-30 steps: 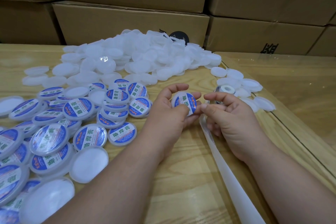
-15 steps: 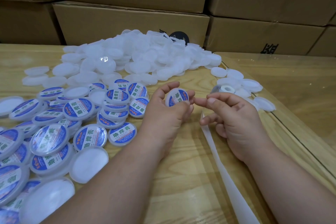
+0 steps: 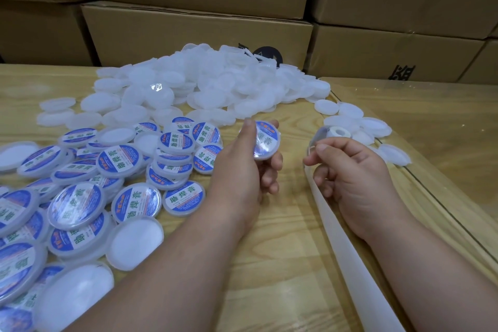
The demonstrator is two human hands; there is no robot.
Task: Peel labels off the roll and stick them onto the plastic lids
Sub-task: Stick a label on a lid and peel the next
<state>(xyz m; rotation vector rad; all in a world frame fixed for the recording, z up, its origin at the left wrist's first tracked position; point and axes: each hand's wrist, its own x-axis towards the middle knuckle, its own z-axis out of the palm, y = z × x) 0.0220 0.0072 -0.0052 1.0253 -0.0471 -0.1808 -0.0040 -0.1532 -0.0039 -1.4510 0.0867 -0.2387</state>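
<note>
Head view: left hand [image 3: 239, 170] grips a labelled lid [image 3: 265, 140]; right hand [image 3: 350, 170] pinches the backing strip [image 3: 342, 245].

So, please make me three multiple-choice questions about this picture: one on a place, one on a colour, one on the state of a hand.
1. Where does the heap of plain white lids lie?
A. at the far side of the table, before the boxes
B. inside an open box
C. under the right forearm

2. What colour rings the labels on the finished lids?
A. red
B. blue
C. black

3. What is the left hand doing?
A. lying flat on the table
B. holding a labelled lid
C. gripping a box

Answers:
1 A: the heap sits below the cardboard boxes.
2 B: each label has a blue border.
3 B: thumb and fingers curl round the lid.
</note>
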